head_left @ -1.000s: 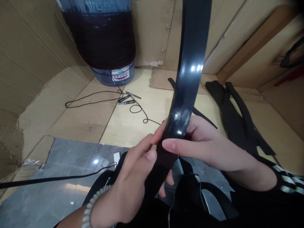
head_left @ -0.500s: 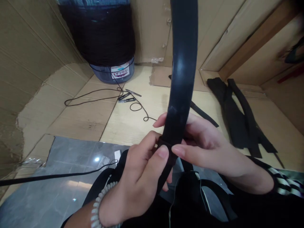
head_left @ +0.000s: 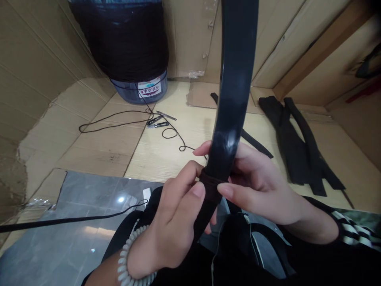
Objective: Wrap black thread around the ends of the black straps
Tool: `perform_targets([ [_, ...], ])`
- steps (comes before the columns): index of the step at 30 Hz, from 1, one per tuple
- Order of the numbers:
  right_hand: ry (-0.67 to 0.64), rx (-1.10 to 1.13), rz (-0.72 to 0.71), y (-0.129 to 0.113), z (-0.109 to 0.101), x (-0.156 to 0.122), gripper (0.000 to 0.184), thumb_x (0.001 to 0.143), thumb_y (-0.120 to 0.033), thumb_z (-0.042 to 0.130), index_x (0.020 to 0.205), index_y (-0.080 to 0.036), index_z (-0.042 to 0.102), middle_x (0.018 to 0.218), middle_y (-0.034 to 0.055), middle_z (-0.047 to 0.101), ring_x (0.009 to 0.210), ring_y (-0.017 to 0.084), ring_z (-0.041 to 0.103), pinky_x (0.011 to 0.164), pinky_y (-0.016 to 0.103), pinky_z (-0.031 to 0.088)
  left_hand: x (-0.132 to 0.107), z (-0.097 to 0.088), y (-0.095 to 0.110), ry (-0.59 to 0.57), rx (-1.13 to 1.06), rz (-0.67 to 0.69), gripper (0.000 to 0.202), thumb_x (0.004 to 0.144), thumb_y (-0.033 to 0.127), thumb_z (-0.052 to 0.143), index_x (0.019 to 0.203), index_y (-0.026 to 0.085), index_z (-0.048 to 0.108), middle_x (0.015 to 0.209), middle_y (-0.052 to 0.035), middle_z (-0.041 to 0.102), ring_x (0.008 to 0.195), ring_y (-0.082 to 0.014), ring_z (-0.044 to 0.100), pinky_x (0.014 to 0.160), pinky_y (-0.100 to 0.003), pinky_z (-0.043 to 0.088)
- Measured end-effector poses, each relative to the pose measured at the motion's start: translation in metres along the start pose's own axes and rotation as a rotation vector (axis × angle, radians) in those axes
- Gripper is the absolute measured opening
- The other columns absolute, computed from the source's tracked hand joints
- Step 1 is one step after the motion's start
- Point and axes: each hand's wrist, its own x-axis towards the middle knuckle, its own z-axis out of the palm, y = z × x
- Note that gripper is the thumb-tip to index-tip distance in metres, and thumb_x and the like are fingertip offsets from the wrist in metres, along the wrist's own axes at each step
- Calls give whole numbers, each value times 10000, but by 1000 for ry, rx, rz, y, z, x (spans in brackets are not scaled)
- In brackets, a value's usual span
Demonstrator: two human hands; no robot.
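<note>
A glossy black curved strip (head_left: 233,91) rises from my hands past the top of the view, leaning a little to the right. Dark cord wrapping (head_left: 210,183) surrounds its lower part. My left hand (head_left: 174,218) is closed around the wrapped part, thumb lying on the front. From the other side, my right hand (head_left: 258,184) grips the strip, its thumb tip pressing the edge of the wrapping and its fingers behind, partly hidden. A thin dark cord (head_left: 169,137) runs across the worktop to behind the strip.
Dark cord is wound thickly around a blue water bottle (head_left: 151,97) at the back left. Thread snips (head_left: 157,125) and a slim pointed tool (head_left: 166,115) lie near it. Flat black strips (head_left: 297,147) lie on the right. Cardboard walls (head_left: 190,39) enclose the worktop.
The strip's upper part has swung slightly to the right. My thumbs have moved a little apart, showing more of the wrapping between them.
</note>
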Motion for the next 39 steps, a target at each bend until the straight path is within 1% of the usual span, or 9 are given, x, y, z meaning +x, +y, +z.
perform_targets([
  [11, 91, -209, -100, 2, -2, -1, 297, 898, -137, 540, 1172, -237, 482, 937, 1, 579, 667, 72, 639, 641, 187, 556, 6, -3, -3, 67, 220, 140, 211, 949, 387, 439, 955, 206, 548, 582, 31, 552, 456, -78, 508, 443, -183, 386],
  [18, 145, -234, -185, 5, -7, 2, 353, 897, -145, 566, 1215, -257, 463, 867, -14, 548, 673, 82, 616, 650, 209, 537, 20, -4, 3, 74, 53, 84, 204, 947, 393, 428, 978, 227, 541, 670, 30, 569, 509, -79, 528, 459, -168, 460],
  [21, 167, -373, -224, -2, -17, 5, 274, 872, -181, 615, 1137, -208, 550, 834, 1, 538, 677, 83, 578, 628, 201, 511, 25, -6, 7, 33, 76, 73, 209, 945, 406, 433, 972, 221, 526, 663, 33, 561, 497, -70, 512, 453, -159, 443],
  [25, 80, -633, -313, -19, -46, 15, 123, 905, -220, 564, 960, -156, 654, 822, 28, 581, 748, 103, 570, 660, 207, 495, 31, -11, 15, -40, 160, 87, 225, 907, 412, 527, 1001, 208, 528, 663, 35, 555, 491, -57, 514, 457, -147, 432],
  [28, -64, -762, -305, -39, -71, 29, 141, 890, -200, 568, 916, -136, 691, 828, 25, 638, 768, 84, 598, 686, 174, 495, 33, -13, 23, -208, 118, -28, 230, 902, 408, 535, 934, 180, 518, 659, 30, 554, 461, -47, 497, 430, -144, 400],
  [30, -222, -790, -161, -58, -84, 37, 142, 855, -182, 588, 908, -105, 695, 808, 7, 668, 728, 48, 607, 648, 124, 472, 34, -14, 27, -342, 180, -98, 223, 915, 395, 508, 865, 178, 504, 647, 34, 541, 466, -47, 489, 438, -153, 377],
  [32, -306, -848, 82, -81, -93, 42, 172, 801, -192, 591, 796, -41, 675, 681, -32, 654, 626, 6, 580, 576, 90, 402, 35, -16, 29, -396, 439, -43, 220, 923, 380, 491, 834, 181, 513, 643, 35, 522, 513, -60, 481, 487, -177, 365],
  [35, -34, -1008, 333, -117, -104, 40, 501, 838, -220, 214, 781, 73, 617, 577, -56, 574, 539, -25, 506, 503, 147, 287, 35, -26, 29, -331, 929, 183, 201, 944, 363, 449, 906, 189, 542, 658, 24, 521, 566, -87, 456, 543, -218, 325],
  [39, 406, -1054, 442, -155, -116, 32, 814, 615, -189, -196, 584, 102, 564, 788, 27, 580, 608, 104, 528, 473, 286, 192, 27, -55, 33, -75, 1448, 513, 140, 913, 318, 506, 966, 204, 568, 662, 0, 557, 566, -121, 432, 589, -257, 295],
])
